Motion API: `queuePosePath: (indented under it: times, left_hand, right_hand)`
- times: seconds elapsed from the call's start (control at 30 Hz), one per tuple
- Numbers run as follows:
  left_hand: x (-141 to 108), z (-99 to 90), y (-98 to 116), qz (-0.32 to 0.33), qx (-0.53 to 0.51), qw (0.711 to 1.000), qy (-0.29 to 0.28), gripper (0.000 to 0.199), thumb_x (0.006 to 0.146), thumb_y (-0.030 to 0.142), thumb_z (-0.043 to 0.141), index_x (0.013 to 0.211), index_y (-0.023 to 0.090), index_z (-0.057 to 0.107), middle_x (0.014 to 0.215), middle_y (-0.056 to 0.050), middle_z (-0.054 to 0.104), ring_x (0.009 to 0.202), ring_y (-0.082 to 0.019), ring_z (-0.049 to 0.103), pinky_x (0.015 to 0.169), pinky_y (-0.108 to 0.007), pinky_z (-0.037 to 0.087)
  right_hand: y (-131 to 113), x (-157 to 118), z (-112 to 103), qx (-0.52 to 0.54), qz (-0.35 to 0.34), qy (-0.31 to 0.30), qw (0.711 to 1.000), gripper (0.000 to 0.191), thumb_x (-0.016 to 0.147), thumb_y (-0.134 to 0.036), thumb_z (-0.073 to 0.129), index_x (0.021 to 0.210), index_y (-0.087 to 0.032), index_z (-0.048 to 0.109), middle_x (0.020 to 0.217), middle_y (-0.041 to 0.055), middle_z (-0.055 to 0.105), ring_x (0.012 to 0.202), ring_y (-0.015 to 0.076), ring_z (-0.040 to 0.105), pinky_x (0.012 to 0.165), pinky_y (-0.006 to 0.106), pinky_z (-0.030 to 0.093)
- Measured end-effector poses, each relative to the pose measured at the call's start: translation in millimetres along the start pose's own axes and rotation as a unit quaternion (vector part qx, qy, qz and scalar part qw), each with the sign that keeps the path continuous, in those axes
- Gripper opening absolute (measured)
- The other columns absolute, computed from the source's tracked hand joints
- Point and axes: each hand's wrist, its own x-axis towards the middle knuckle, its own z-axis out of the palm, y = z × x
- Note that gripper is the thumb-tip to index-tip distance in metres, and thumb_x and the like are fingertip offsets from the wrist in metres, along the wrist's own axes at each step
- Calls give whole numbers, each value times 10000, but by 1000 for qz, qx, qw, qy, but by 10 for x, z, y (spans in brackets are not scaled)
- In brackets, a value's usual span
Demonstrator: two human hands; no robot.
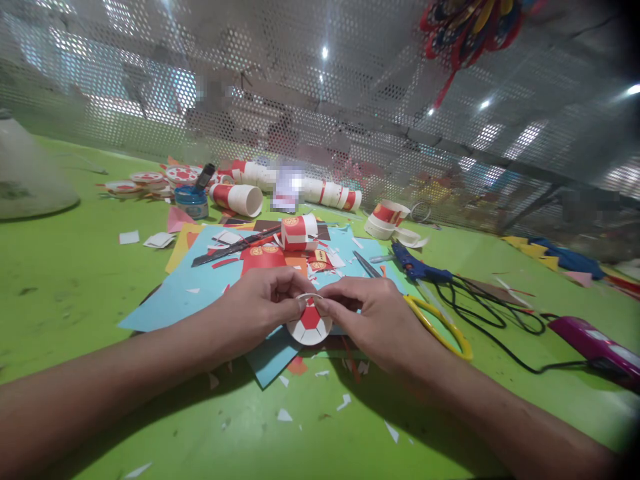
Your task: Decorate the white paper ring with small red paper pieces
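Note:
Between my two hands is a round white paper disc with red patches and thin dark lines, patterned like a football. My left hand pinches its upper left edge between thumb and fingers. At the upper right edge, the thumb and fingers of my right hand close on it too. The disc is tilted up toward me, above blue paper. Just beyond my hands lie a cut red-and-white paper cup and a red paper piece. Yellow-handled scissors rest beside my right wrist, partly hidden.
A blue glue gun with a black cord lies to the right, near a magenta power strip. Stacked paper cups, a blue jar and several finished discs stand at the back. White scraps dot the green table.

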Motion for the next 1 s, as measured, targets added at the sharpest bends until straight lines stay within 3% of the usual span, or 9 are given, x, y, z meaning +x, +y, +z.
queuePosePath:
  times: [0.3,0.77,1.0]
  left_hand:
    - [-7,-4,0,-4,15,1000,5,274,750,379,600,866,135,644,786,-29,656,725,-157,564,662,-281,422]
    - [-11,-7,36,-9,-21,1000,15,221,638,286,671,807,145,651,721,0,627,663,-135,530,631,-274,414]
    - [-36,-11,33,-27,-36,999,21,225,679,312,680,828,147,655,784,-27,670,722,-164,588,674,-294,447]
  right_hand:
    - [-11,1,-1,-3,14,-5,1000,166,862,-161,605,825,-172,767,782,19,746,682,143,630,591,270,423]
    - [6,3,19,17,19,1,1000,148,867,-193,604,817,-180,742,745,11,728,660,141,604,603,277,428]
    - [60,-43,71,-8,-64,89,994,77,848,-169,647,924,-171,660,858,25,663,696,136,575,652,281,451]
